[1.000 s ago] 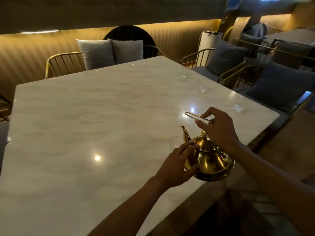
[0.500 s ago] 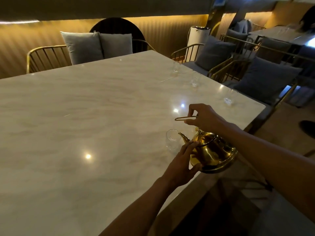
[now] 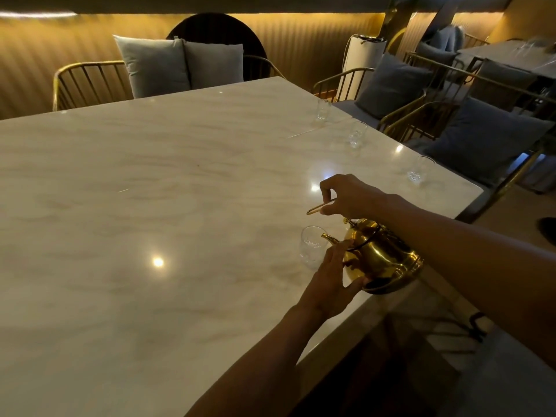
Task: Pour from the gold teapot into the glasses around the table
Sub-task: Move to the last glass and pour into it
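Head view: the thin handle (image 3: 320, 207) of the gold teapot (image 3: 380, 255) was pinched in the closed fingers of the right hand (image 3: 350, 195). The pot's side was cupped by the left hand (image 3: 329, 279), fingers loosely spread. The teapot was held tilted at the table's (image 3: 150, 206) near edge, spout (image 3: 329, 238) pointed left over the nearest glass (image 3: 311, 246).
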